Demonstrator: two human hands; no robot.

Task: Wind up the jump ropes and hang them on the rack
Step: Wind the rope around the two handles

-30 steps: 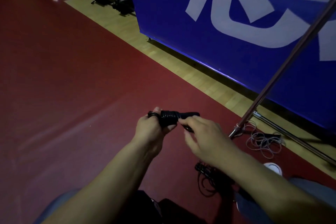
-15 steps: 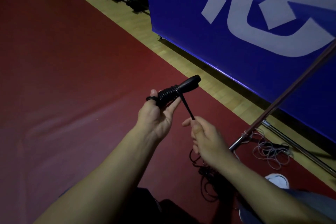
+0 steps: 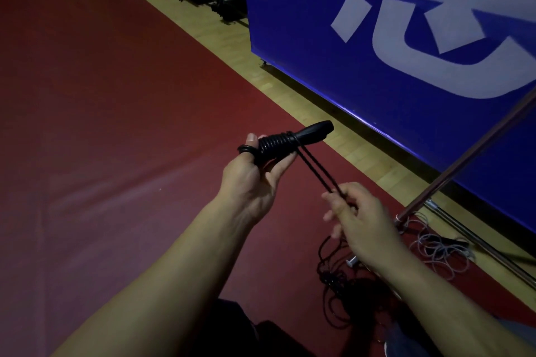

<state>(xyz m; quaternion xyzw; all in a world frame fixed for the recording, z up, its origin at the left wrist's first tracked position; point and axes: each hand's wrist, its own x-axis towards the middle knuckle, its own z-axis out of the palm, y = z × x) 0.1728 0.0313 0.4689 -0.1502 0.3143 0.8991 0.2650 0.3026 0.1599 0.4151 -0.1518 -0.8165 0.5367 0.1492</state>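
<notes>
Above the red floor [image 3: 101,124], black handles [image 3: 293,139] are gripped in the left hand [image 3: 252,180], fingers curled round their lower part. Their long axis is tilted, rising from lower left to upper right, and the free end is pointed toward the blue banner [image 3: 377,38]. Cord [image 3: 317,171] is wound in tight coils round the handles' middle, and a few turns are looped round the thumb [image 3: 250,144]. From the coils two taut strands are run down and right to the right hand [image 3: 359,220], where they are pinched between thumb and fingers. Below that hand a loose black tangle [image 3: 339,293] is lying on the floor. Farther right, a slanted metal pole [image 3: 464,162] is seen, with a pale rope [image 3: 438,252] heaped near its foot.
</notes>
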